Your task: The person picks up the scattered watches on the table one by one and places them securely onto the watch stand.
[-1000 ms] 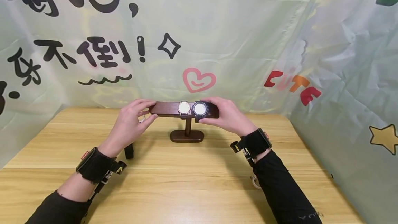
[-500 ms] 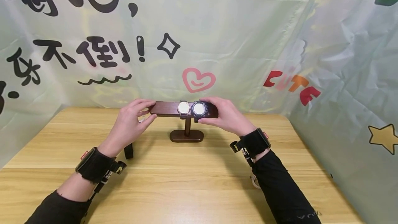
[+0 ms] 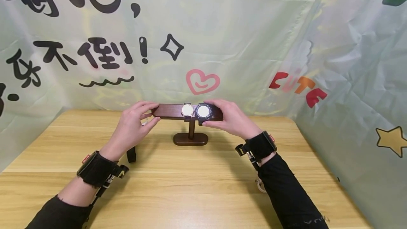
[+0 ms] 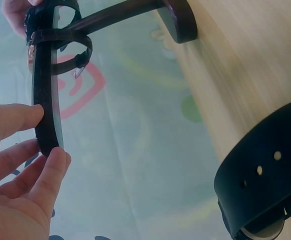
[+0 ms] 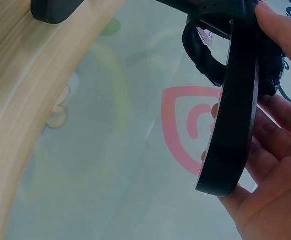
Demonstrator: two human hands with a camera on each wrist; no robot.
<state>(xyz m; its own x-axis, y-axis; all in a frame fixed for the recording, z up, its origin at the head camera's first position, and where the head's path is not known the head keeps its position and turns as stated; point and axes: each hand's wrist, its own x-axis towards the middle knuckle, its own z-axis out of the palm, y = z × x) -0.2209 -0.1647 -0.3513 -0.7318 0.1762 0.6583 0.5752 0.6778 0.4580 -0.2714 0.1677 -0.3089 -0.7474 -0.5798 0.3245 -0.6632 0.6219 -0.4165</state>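
A dark brown watch stand (image 3: 170, 111) stands upright on the table, its crossbar level on a short post. My left hand (image 3: 131, 124) pinches the bar's left end between thumb and fingers; the left wrist view shows the fingertips on both its edges. Around the bar's middle is a watch with a pale dial (image 3: 187, 110) and dark strap. Right beside it sits a bulky black wristwatch (image 3: 203, 111). My right hand (image 3: 233, 119) grips that black watch at its upper and lower edges, with other fingers behind the bar's right end in the right wrist view.
A watch with a wide black strap (image 4: 265, 160) lies on the wooden table (image 3: 190, 193), partly hidden by the left wrist. Near the right sleeve, a pale ring-shaped thing (image 3: 260, 186) shows partly. A printed cloth backdrop (image 3: 241, 45) hangs behind and to the right.
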